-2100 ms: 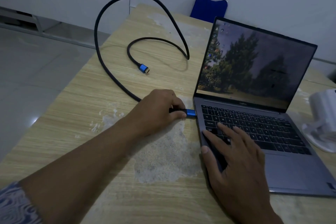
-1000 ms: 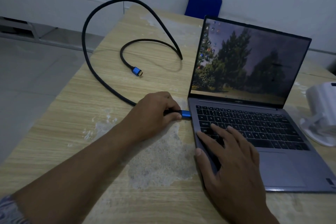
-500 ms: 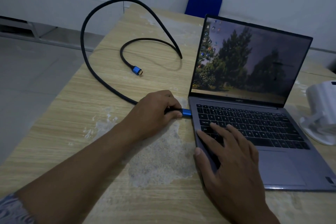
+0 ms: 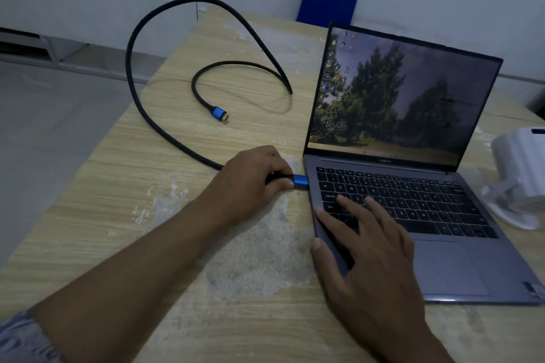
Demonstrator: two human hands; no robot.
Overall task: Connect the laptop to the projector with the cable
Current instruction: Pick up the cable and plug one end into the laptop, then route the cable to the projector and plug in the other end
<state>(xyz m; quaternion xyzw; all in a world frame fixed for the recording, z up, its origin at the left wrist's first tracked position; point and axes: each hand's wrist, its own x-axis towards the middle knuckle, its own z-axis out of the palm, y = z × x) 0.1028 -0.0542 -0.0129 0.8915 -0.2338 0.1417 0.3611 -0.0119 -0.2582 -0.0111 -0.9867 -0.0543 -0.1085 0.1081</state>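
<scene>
A person's left hand (image 4: 250, 183) pinches the blue plug (image 4: 300, 180) at one end of a black braided cable (image 4: 138, 103), fingers closed around the dark collar behind it, the plug's tip touching the left edge of an open grey laptop (image 4: 448, 259); whether it is fully seated in a port cannot be told. The right hand (image 4: 371, 259) lies flat and open on the laptop's near left corner, fingers spread over the keys, thumb on the side edge, holding nothing. From the left hand the cable sweeps in a wide loop past the worktop's (image 4: 103, 230) left edge, then doubles back in a smaller curl to its free end, a second blue plug (image 4: 219, 114) with a gold tip, lying loose on the wood well clear of the laptop. The screen shows trees and a column of desktop icons. A white projector (image 4: 522, 168) sits at the right edge, partly out of view, just beside the laptop. The pale wood-grain worktop is worn in patches; a blue chair back (image 4: 326, 4) stands behind it.
</scene>
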